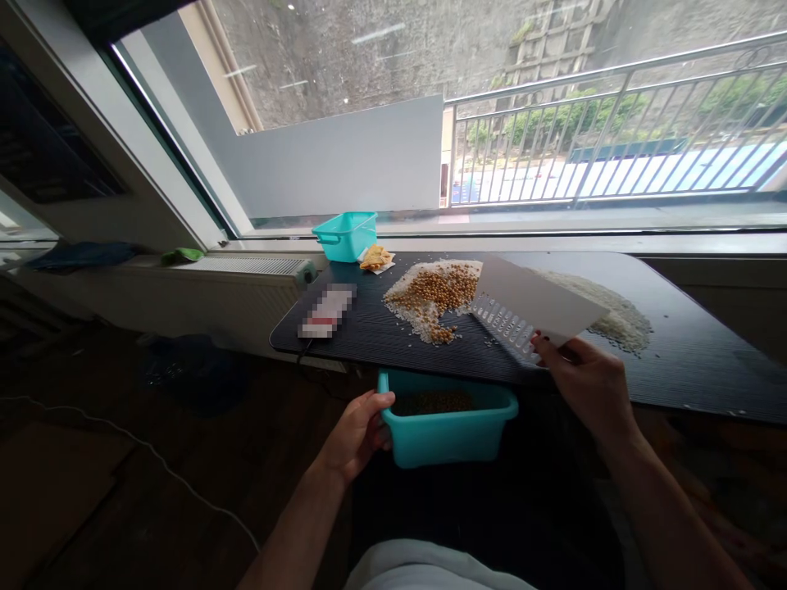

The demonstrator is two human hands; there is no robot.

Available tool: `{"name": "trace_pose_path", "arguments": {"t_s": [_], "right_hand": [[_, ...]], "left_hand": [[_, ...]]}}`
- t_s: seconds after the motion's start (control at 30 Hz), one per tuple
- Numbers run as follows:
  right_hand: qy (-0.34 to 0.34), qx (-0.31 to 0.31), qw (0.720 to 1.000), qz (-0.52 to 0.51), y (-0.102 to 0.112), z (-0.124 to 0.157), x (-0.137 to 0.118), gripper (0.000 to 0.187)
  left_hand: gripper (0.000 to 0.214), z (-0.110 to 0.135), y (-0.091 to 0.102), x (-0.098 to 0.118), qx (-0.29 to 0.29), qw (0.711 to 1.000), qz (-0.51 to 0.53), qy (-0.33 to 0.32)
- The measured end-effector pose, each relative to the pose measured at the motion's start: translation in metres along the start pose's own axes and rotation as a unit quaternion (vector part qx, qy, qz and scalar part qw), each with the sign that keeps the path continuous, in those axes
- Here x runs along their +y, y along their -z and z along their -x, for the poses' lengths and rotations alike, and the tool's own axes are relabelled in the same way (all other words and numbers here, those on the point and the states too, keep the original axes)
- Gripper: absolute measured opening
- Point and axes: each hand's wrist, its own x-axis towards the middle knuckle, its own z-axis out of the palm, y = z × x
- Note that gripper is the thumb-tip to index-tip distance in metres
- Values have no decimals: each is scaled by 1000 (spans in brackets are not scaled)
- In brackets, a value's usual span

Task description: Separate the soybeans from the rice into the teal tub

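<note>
My left hand (pixel 361 430) grips the left rim of a teal plastic bin (pixel 452 442), thumb on top. The bin sits just below the table's front edge, with brownish grains or beans (pixel 439 401) in its shaded bottom. In my right hand (pixel 584 381) is a thin white sheet (pixel 532 299) with rows of oblong holes along its left side, pinched at the near edge and tilted over the table. Left of the sheet lies a pile of yellow-brown beans mixed with white grains (pixel 434 295). A pile of white rice-like grains (pixel 620 315) lies behind and right of it.
A second teal bin (pixel 349 238) stands at the back left of the dark table (pixel 694 344), beside a yellowish snack-like piece (pixel 376 258) on white paper. A blurred-out rectangular object (pixel 329 311) with a cable lies at the left. A radiator (pixel 246 274) and window are beyond.
</note>
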Motion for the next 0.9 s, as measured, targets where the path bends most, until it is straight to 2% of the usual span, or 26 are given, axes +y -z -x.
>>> {"name": "trace_pose_path", "arguments": {"t_s": [0.33,0.47,0.7,0.9], "right_hand": [[27,19,995,98,-6,-15,18,27],[20,29,993,116,-2,-18,18,27],[-18,77,980,185,22,-32,24,22],[-32,107,976,187,48,-48,36,20]], "left_hand": [[40,-2,3,-2,-12,1000,-7,6],[39,-2,3,-2,-10,1000,-3,6],[41,-3,4,-3,-6,1000,-3,8],[42,-3,2,-4,-4,1000,-8,13]]}}
